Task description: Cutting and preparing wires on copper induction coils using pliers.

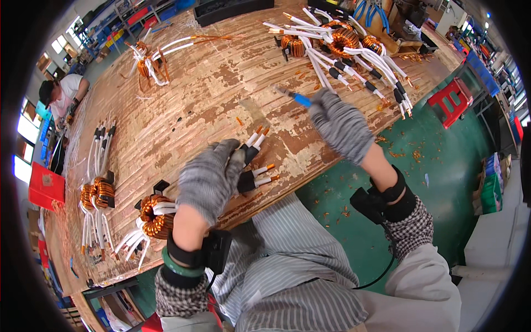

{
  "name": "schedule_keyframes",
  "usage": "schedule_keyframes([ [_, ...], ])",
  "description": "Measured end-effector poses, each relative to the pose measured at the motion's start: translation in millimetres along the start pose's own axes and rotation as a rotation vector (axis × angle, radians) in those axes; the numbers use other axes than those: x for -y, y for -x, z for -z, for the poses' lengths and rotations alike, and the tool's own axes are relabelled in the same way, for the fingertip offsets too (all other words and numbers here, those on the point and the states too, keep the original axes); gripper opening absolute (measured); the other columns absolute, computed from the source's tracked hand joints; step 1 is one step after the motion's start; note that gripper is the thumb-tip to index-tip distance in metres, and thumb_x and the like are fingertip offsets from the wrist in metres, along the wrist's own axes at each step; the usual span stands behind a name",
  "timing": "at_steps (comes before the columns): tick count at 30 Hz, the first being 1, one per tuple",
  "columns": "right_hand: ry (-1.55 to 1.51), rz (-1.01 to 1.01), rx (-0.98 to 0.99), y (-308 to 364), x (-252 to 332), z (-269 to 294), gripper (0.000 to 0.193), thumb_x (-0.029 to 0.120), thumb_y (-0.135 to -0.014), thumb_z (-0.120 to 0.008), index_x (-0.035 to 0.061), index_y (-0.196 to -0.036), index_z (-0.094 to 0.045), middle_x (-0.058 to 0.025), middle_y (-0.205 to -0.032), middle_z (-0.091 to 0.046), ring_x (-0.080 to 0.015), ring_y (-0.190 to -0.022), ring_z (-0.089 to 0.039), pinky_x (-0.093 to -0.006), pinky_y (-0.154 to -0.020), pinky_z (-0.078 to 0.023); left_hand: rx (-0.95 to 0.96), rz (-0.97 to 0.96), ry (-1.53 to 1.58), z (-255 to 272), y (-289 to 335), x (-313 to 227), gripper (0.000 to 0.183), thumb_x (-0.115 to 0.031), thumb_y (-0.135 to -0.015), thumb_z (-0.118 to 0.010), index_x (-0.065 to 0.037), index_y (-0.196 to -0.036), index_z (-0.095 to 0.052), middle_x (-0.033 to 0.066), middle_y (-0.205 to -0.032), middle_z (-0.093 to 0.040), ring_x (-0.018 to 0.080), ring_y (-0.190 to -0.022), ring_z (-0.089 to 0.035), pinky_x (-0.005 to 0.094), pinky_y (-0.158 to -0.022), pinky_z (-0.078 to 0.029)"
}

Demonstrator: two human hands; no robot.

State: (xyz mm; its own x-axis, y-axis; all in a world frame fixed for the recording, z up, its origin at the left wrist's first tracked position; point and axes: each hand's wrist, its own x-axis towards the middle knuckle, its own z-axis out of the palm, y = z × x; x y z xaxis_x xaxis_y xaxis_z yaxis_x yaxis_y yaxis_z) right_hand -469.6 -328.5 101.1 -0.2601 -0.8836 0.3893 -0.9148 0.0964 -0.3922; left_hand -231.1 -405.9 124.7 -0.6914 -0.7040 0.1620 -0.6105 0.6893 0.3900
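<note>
My left hand, in a grey knitted glove, lies closed over the wire leads near the table's front edge. These leads are white with black sleeves and bare copper tips, which stick out past the fingers. By my left wrist sits a copper-wound ring coil with more white leads; my hand and forearm hide part of it. My right hand, gloved the same way, is wrapped round a blue-handled knife. Its narrow, dull tip points to the far left, above the table and apart from the leads.
More coils with white leads are heaped at the far right. Another coil lies at the far left, and a pair at the left. Blue-handled pliers, a black tray and a red stool stand beyond. A person works at the left.
</note>
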Motion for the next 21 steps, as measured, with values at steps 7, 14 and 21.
schedule_keyframes([
  [7, -0.339, -0.091, -0.082, 3, -16, 23, 0.032, 0.029, -0.082, -0.057, 0.001, -0.098, -0.054, -0.0166, -0.084, -0.061, -0.0299, -0.077, -0.06, -0.0368, -0.069, -0.048, -0.049, 0.125, 0.497, -15, -26, 11, 0.028, -0.021, -0.087, -0.056, 0.002, -0.101, -0.058, 0.0058, -0.08, -0.06, 0.0095, -0.069, -0.052, 0.0231, -0.063, -0.043],
  [14, -0.431, -0.148, -0.021, 3, -22, -36, 0.035, 0.027, -0.088, -0.05, -0.0024, -0.106, -0.052, -0.0168, -0.087, -0.057, -0.0266, -0.079, -0.056, -0.036, -0.072, -0.044, 0.027, 0.208, 0.879, 15, -11, -10, 0.019, -0.013, -0.087, -0.053, -0.001, -0.102, -0.057, 0.0005, -0.08, -0.056, 0.0072, -0.072, -0.051, 0.0213, -0.065, -0.043],
  [21, -0.693, -0.125, 0.076, 5, 6, -15, 0.041, 0.03, -0.08, -0.059, 0.0006, -0.108, -0.048, -0.0178, -0.092, -0.057, -0.0307, -0.086, -0.058, -0.0361, -0.077, -0.047, -0.106, 0.187, 0.907, 4, -9, -7, 0.021, -0.013, -0.087, -0.054, 0.0, -0.103, -0.06, 0.0016, -0.077, -0.058, 0.0073, -0.071, -0.051, 0.022, -0.066, -0.044],
])
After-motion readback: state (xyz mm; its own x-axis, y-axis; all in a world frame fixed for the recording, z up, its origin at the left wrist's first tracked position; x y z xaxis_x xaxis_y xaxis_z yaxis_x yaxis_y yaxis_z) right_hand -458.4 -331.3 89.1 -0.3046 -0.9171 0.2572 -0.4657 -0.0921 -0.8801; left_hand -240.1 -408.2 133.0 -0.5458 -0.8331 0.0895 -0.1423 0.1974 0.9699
